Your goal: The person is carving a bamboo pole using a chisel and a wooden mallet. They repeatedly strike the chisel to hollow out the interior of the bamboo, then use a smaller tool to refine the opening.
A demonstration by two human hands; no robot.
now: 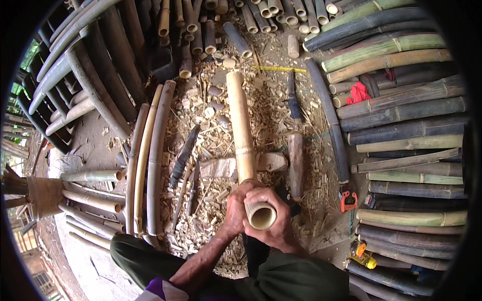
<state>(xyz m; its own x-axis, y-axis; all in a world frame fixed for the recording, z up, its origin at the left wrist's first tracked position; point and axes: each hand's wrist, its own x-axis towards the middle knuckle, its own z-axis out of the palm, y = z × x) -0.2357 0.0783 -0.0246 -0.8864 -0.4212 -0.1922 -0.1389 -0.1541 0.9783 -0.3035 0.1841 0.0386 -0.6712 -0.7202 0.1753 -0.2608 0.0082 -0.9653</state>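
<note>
A pale, scraped bamboo pole (240, 120) points away from me, its hollow near end facing up toward me. My left hand (238, 206) is closed round it just beyond that end. My right hand (279, 221) wraps the near end from the right, fingers curled beside the opening. Farther along, the pole passes over a rough wooden block (218, 168) lying crosswise; whether it touches is hard to tell. Left of the block lies a dark-wrapped knife (184, 158), with a slimmer blade (193, 188) nearby. To the right are another dark-handled knife (293, 98) and a thick wooden stick (296, 165).
Wood shavings (211, 135) cover the ground. Dark bamboo poles (401, 123) are stacked at right, with an orange handle (347, 200) and a yellow bottle (362, 256) beside them. Upright poles (154, 160) stand left. A yellow measuring tape (278, 68) lies beyond.
</note>
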